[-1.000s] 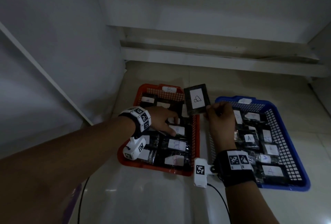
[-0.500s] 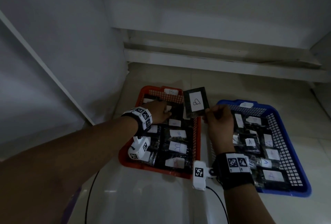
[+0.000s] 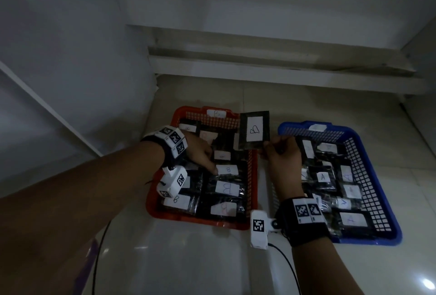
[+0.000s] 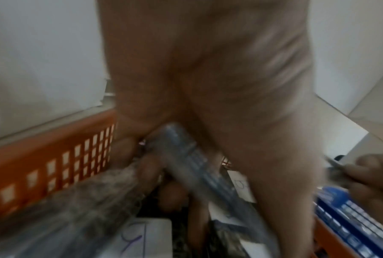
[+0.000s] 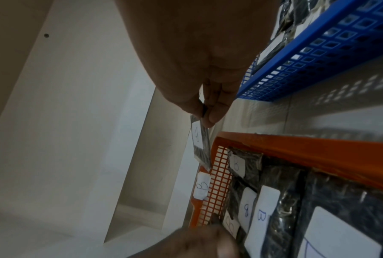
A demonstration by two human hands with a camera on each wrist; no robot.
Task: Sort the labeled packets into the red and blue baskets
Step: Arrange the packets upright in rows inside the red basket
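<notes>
The right hand (image 3: 282, 160) pinches a dark packet (image 3: 254, 129) by its lower edge between thumb and fingertips and holds it upright in the air, its white label marked B turned toward the person. The packet hangs just above and ahead of that hand, over the far right corner of the red basket (image 3: 253, 176), which sits immediately to the hand's left; the blue basket (image 3: 368, 176) lies just to its right. Both stand on the pale counter (image 3: 188, 259).

The left hand (image 3: 200, 153) is down inside the red basket among the B packets lying there. From the left wrist view its fingers seem curled about a clear-wrapped packet (image 4: 186, 157), though the blur makes it hard to be sure how firm the hold is.

Packets under the right forearm in the blue basket carry A labels, so the sorting looks well along, and the step in hand seems to be reading this label and choosing its basket. Marked B, it should go left of the hand: a short carry over the red rim, lowered flat into a gap, then let go, keeping clear of the left hand busy there.
</notes>
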